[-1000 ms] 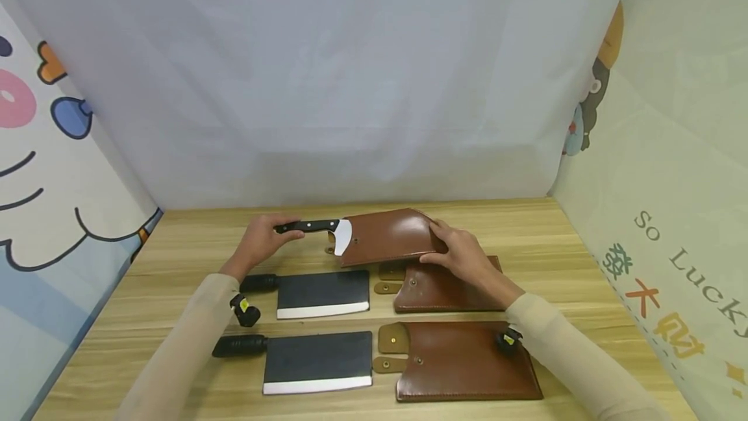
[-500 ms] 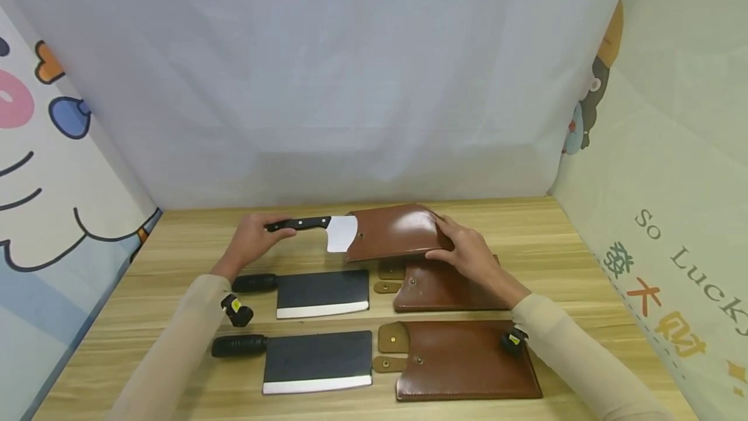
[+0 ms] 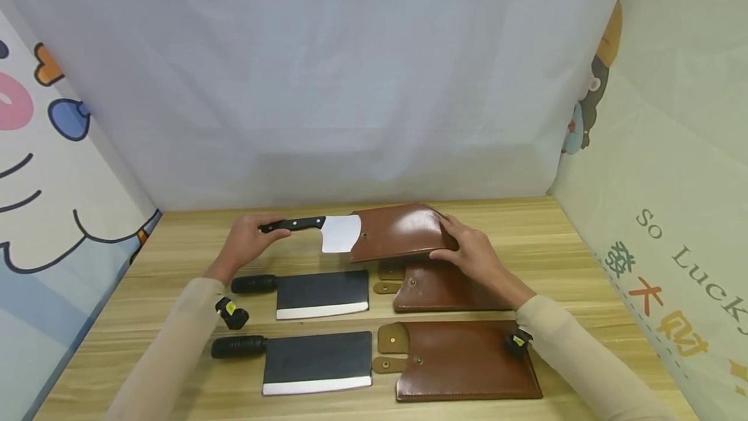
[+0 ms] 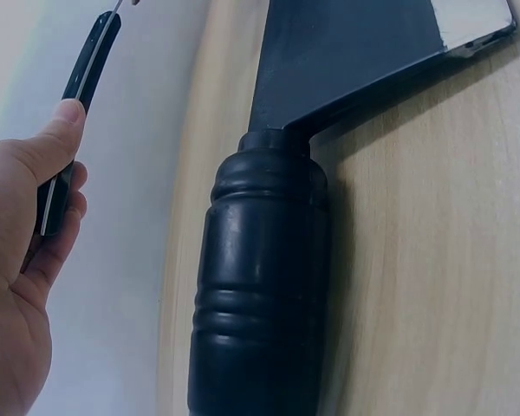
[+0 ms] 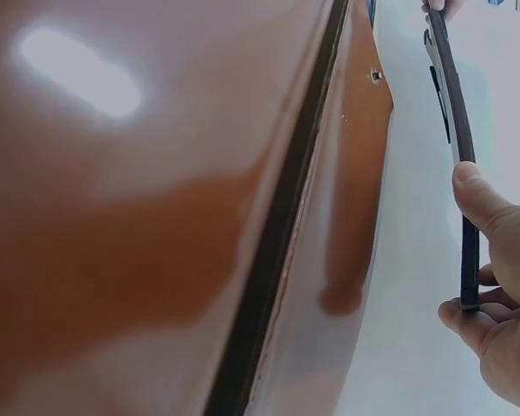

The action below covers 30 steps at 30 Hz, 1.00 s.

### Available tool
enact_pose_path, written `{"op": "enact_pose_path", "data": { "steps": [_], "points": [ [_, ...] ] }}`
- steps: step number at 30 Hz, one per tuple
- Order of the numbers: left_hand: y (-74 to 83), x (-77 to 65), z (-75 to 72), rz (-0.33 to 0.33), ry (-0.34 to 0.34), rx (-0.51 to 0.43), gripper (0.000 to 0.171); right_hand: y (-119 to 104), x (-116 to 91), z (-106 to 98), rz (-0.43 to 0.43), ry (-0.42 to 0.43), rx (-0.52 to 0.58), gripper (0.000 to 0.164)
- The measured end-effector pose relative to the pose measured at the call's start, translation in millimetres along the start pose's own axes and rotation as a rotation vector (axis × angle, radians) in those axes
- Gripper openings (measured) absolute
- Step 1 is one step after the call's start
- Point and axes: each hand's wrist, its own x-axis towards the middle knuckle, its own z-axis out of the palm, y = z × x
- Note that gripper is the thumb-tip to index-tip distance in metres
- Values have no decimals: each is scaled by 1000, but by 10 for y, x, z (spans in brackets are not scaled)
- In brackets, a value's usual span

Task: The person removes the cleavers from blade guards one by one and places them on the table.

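Note:
A cleaver [image 3: 341,234] with a black riveted handle is raised above the far part of the table. My left hand [image 3: 248,239] grips its handle, thumb along the near side; the left wrist view shows this handle [image 4: 88,65] too. Most of the blade is hidden inside a brown leather sheath [image 3: 400,229], with a bare silver stretch next to the handle. At the sheath's far right end my right hand [image 3: 476,255] pinches it between thumb and fingers. Edge-on, the same sheath [image 5: 457,108] appears in the right wrist view.
Two dark cleavers lie flat on the wooden table [image 3: 175,239], a middle one [image 3: 321,291] and a near one [image 3: 318,359], handles leftward. Right of them lie a partly covered brown sheath [image 3: 447,288] and a near sheath [image 3: 467,362]. A pale cloth [image 3: 350,83] hangs behind.
My left hand has moved left with the cleaver handle, and more bare blade shows outside the sheath. My right hand and the sheath have shifted slightly right.

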Motion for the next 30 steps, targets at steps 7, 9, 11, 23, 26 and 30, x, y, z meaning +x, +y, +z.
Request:
{"op": "enact_pose_path", "data": {
  "steps": [7,9,11,23,26,30],
  "points": [
    [-35,-32,-34,8,23,-3,43,39,-15,-6,-2,11,-8,83],
    [-37,-43,-53,13,27,-8,42,44,-21,-12,-2,14,-7,83],
    [-43,-48,-69,16,28,-11,42,48,-26,-17,-3,14,-7,83],
    [-79,-49,-166,11,31,13,39,72,-36,-31,3,20,10,83],
    [-93,-55,-192,12,34,19,40,71,-47,-35,-7,29,16,83],
    [-150,-62,-199,23,38,30,40,74,-58,-24,-11,34,15,83]
  ]
}}
